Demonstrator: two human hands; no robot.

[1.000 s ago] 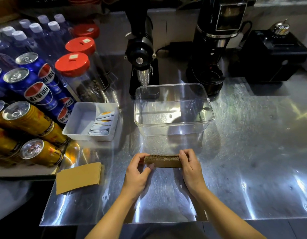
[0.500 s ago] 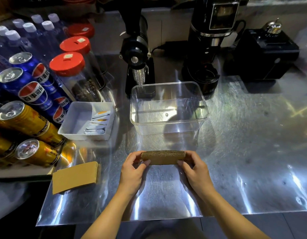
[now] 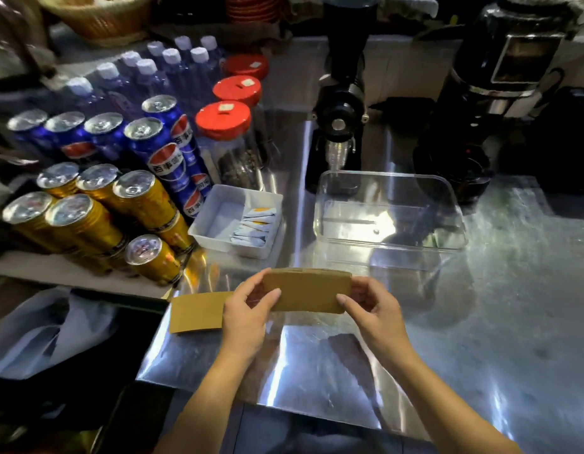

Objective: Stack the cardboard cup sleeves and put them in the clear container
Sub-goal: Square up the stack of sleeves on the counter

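A single sleeve [image 3: 198,312] is laid flat on the steel counter [image 3: 513,322], partly hidden behind the left hand [image 3: 248,314]. The stack [image 3: 308,291] is held above the counter, pinched at its left end by the left hand and at its right end by the right hand [image 3: 374,311]. Behind the stack, well apart, the container [image 3: 387,213] is seen on the counter.

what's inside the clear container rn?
No sleeves yet: the clear container shows only its own bottom and reflections. The sleeve stack is held in front of it by left hand and right hand.
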